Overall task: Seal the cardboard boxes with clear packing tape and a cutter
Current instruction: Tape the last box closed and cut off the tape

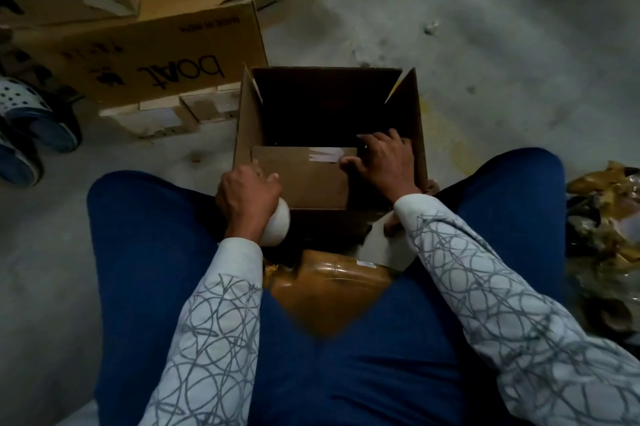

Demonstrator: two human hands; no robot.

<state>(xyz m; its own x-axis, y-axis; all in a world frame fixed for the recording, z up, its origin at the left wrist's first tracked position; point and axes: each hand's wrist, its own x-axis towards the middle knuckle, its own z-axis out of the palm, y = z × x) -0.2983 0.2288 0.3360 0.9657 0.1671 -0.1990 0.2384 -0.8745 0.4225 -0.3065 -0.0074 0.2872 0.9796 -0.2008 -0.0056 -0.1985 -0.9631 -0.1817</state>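
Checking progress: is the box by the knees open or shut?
Open: box side flaps stand up; only the near flap is folded.

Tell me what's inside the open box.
Only a dark interior shows in the box; no contents discernible. The near flap and right hand cover the near part.

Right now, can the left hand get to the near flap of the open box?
Probably yes: the left hand, gripping the tape roll, sits at the left corner of the near flap with nothing between them; the right hand holds only its right end.
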